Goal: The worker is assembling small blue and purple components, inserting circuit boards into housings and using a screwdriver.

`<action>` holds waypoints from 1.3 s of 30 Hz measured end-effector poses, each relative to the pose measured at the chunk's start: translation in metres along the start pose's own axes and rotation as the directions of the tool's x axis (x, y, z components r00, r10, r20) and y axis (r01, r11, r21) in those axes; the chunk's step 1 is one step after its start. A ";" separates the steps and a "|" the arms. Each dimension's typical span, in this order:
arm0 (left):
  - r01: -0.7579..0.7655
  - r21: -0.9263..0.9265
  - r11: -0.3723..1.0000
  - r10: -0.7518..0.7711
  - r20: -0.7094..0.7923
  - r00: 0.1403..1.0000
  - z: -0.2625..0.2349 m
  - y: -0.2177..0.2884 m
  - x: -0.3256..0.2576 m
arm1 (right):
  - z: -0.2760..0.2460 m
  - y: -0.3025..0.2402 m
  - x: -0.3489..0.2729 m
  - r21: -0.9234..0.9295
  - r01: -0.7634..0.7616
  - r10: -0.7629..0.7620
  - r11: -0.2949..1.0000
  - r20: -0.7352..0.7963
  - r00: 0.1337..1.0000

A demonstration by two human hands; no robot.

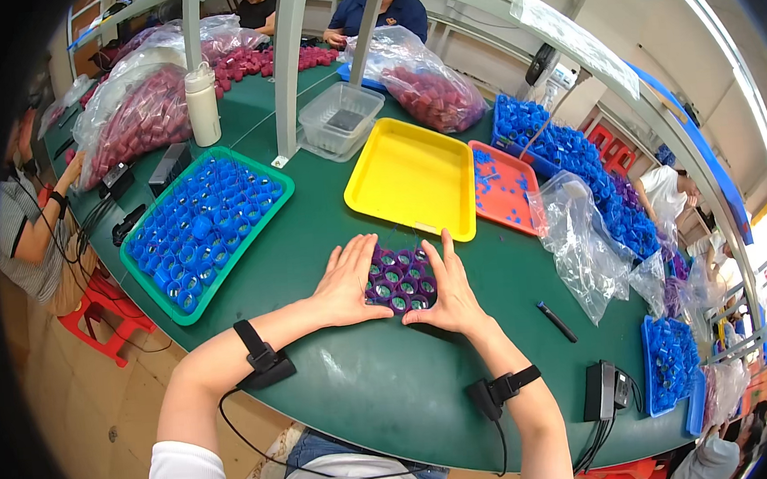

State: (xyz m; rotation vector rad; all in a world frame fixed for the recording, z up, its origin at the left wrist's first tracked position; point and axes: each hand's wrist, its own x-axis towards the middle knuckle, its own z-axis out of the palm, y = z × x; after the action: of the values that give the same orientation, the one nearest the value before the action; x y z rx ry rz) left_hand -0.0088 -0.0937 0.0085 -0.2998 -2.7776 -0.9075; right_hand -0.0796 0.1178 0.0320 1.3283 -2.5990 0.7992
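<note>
A tight block of purple ring-shaped parts (398, 282) lies on the green tabletop, with small light pieces showing inside several rings. My left hand (348, 286) presses along the block's left side, fingers stretched forward and thumb along the near edge. Against the right side rests my right hand (448, 290), its fingers pointing forward and its thumb tip almost meeting the left thumb. Between them the hands clasp the block. Just beyond stands a yellow tray (410, 172) with nothing visible in it.
At left is a green tray (282, 193) of blue round parts. Further right are a red tray (508, 198) with small blue pieces, plastic bags (581, 245), a black pen (556, 322) and blue bins of parts. A clear container (341, 119) stands beside a grey post (288, 70). Other people sit around the table.
</note>
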 end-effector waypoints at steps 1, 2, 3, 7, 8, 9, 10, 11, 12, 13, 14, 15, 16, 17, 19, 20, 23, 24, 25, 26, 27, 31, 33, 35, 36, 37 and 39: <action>-0.044 -0.059 0.997 0.043 -0.021 0.999 0.002 -0.004 0.004 | 0.001 -0.001 0.007 0.017 0.029 -0.029 0.999 -0.016 0.999; -0.055 -0.142 0.988 0.050 -0.042 0.998 0.004 -0.009 0.008 | 0.002 -0.001 0.016 0.017 0.038 -0.037 0.999 -0.015 0.999; -0.055 -0.144 0.988 0.049 -0.046 0.998 0.005 -0.007 0.012 | 0.002 0.000 0.021 0.034 0.074 -0.074 0.997 0.002 0.997; -0.033 -0.176 0.984 0.024 -0.055 0.998 0.010 -0.004 0.019 | 0.007 -0.010 0.038 0.159 0.110 -0.131 0.981 0.129 0.983; -0.044 -0.169 0.985 0.035 -0.054 0.998 0.009 -0.007 0.020 | 0.009 -0.013 0.042 0.158 0.133 -0.151 0.978 0.112 0.982; -0.060 -0.165 0.984 0.051 -0.054 0.997 0.007 -0.007 0.023 | 0.010 -0.011 0.044 0.159 0.134 -0.153 0.978 0.116 0.981; -0.058 -0.177 0.982 0.049 -0.057 0.997 0.006 -0.007 0.024 | 0.012 -0.007 0.046 0.163 0.132 -0.147 0.978 0.079 0.986; -0.055 -0.179 0.982 0.045 -0.059 0.997 0.005 -0.005 0.025 | 0.013 -0.004 0.047 0.167 0.131 -0.140 0.977 0.041 0.989; -0.041 -0.192 0.981 0.033 -0.047 0.998 0.003 -0.002 0.025 | 0.016 -0.004 0.048 0.168 0.124 -0.128 0.978 0.014 0.992; -0.028 -0.204 0.979 0.021 -0.036 0.999 0.002 -0.001 0.026 | 0.018 -0.005 0.049 0.172 0.127 -0.132 0.977 0.017 0.991; -0.067 -0.186 0.980 0.054 -0.076 0.996 0.006 -0.003 0.027 | 0.020 -0.006 0.051 0.169 0.133 -0.140 0.977 0.032 0.990; -0.065 -0.185 0.981 0.051 -0.078 0.996 0.007 -0.004 0.028 | 0.021 -0.007 0.052 0.164 0.139 -0.148 0.977 0.046 0.988; -0.061 -0.139 0.988 0.057 -0.029 0.998 0.007 -0.004 0.031 | 0.024 -0.009 0.053 0.170 0.169 -0.176 0.971 0.023 0.984; -0.060 -0.093 0.994 0.062 0.020 0.998 0.007 -0.005 0.032 | 0.028 -0.009 0.053 0.171 0.171 -0.177 0.970 0.023 0.984; -0.008 -0.280 0.960 -0.006 -0.048 0.999 0.010 -0.010 0.030 | 0.035 -0.009 0.054 0.265 0.036 -0.010 0.964 -0.097 0.995; 0.031 -0.460 0.887 -0.087 -0.103 0.991 0.011 -0.012 0.030 | 0.037 -0.010 0.054 0.283 0.011 0.037 0.959 -0.162 0.986; -0.073 -0.330 0.941 0.011 -0.187 0.982 0.009 -0.010 0.029 | 0.034 -0.011 0.057 0.188 0.079 -0.075 0.979 -0.032 0.997; -0.073 -0.330 0.941 0.011 -0.186 0.983 0.007 -0.010 0.029 | 0.035 -0.012 0.056 0.186 0.066 -0.063 0.980 -0.023 0.998; -0.061 -0.407 0.911 -0.001 -0.150 0.989 0.004 -0.011 0.029 | 0.035 -0.011 0.055 0.186 0.064 -0.061 0.980 -0.022 0.998; -0.046 -0.481 0.876 -0.011 -0.114 0.993 0.003 -0.013 0.029 | 0.037 -0.010 0.055 0.176 0.094 -0.086 0.980 -0.048 0.995; -0.043 -0.482 0.875 -0.013 -0.112 0.994 0.004 -0.014 0.028 | 0.037 -0.010 0.055 0.165 0.124 -0.113 0.978 -0.073 0.991; -0.156 -0.681 0.716 0.016 -0.207 0.978 0.026 -0.026 0.031 | 0.036 -0.011 0.058 0.133 0.090 -0.093 0.987 0.021 0.995; -0.206 -0.704 0.679 0.011 -0.271 0.962 0.035 -0.029 0.034 | 0.037 -0.015 0.057 0.177 0.015 -0.018 0.984 0.016 1.000; -0.155 -0.758 0.633 -0.142 -0.312 0.940 0.037 -0.029 0.035 | 0.034 -0.013 0.057 0.210 0.163 -0.155 0.964 -0.055 0.986; -0.134 -0.765 0.630 -0.181 -0.312 0.932 0.038 -0.033 0.033 | 0.033 -0.012 0.059 0.241 0.200 -0.206 0.950 0.000 0.979; -0.102 -0.791 0.603 -0.207 -0.278 0.938 0.036 -0.033 0.034 | 0.031 -0.012 0.060 0.220 0.254 -0.260 0.942 -0.003 0.966; -0.095 -0.861 0.500 -0.201 -0.222 0.954 0.037 -0.038 0.034 | 0.031 -0.013 0.060 0.190 0.341 -0.345 0.921 -0.010 0.938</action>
State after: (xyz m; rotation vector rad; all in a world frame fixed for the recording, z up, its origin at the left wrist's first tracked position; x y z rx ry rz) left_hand -0.0556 -0.0970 -0.0337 -0.1783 -1.8142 -2.1351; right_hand -0.1014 0.0531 0.0309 1.7895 -2.2494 0.9874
